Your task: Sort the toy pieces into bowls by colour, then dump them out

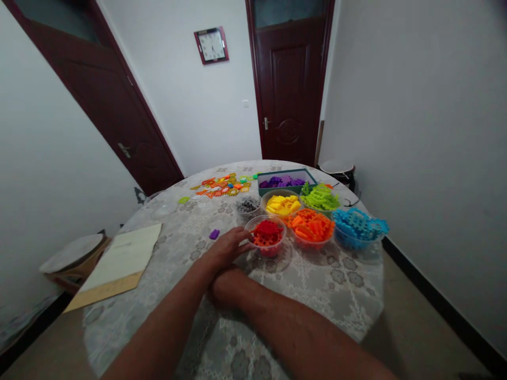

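My left hand (233, 244) reaches to the near left side of a clear bowl of red pieces (268, 235), its fingertips at the rim, fingers apart and nothing visible in them. Crossed beneath my left wrist lies my right hand (222, 285), its fingers hidden from view. A small purple piece (214, 234) rests on the patterned tablecloth just beyond my left hand. Right of the red bowl stands a bowl of orange pieces (311, 228). Behind the red one are a bowl of yellow pieces (282, 205) and a smaller tub of grey pieces (247, 205).
Blue pieces (358, 226) and lime green pieces (320, 197) fill bowls at the right. A green-edged box (287, 182) holds purple pieces. Mixed flat pieces (225, 186) are scattered at the back. A paper pad (122, 252) lies at the left edge; stools flank the table.
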Demonstrator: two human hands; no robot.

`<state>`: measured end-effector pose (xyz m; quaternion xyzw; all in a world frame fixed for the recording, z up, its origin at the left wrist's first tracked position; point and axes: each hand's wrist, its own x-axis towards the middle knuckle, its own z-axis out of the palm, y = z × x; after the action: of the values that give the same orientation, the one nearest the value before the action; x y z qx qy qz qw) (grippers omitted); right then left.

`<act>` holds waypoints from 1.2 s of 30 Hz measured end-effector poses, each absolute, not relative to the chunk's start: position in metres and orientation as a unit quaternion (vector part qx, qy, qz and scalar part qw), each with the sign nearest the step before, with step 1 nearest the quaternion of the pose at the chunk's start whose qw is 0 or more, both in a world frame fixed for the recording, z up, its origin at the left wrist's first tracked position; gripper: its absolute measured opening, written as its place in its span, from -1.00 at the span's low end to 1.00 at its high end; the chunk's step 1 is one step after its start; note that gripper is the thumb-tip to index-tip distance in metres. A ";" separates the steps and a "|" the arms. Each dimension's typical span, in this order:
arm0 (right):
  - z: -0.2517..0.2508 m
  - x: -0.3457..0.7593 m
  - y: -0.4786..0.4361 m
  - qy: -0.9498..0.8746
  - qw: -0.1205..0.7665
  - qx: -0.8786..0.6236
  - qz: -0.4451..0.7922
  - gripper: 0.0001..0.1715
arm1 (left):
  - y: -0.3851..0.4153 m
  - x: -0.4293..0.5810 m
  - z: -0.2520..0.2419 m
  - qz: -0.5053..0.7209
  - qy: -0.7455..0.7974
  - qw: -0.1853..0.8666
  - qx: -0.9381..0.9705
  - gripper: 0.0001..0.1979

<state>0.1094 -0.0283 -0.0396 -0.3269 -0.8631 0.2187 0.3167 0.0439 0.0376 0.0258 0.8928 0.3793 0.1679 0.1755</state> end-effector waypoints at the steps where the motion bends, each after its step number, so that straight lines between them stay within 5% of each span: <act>1: -0.038 0.110 -0.031 -0.883 0.288 -0.313 0.200 -0.57 | 0.033 0.039 0.025 0.187 0.386 0.182 0.885 -0.74; 8: -0.029 0.109 -0.052 -0.964 0.158 -0.184 0.110 -0.77 | 0.000 -0.013 0.007 0.327 0.458 0.232 0.794 -0.71; 21: -0.030 0.124 -0.034 -0.940 0.243 -0.204 0.125 -0.84 | 0.008 -0.053 -0.001 0.484 0.512 0.459 0.541 -0.46; 36: -0.034 0.125 -0.028 -0.922 0.239 -0.248 0.177 -0.84 | 0.028 -0.071 -0.012 0.483 0.488 0.658 0.308 -0.63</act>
<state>0.1251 -0.0277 -0.0342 -0.2478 -0.9218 0.1775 0.2394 -0.0710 0.0282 -0.0116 0.3083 0.4879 0.4831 0.6584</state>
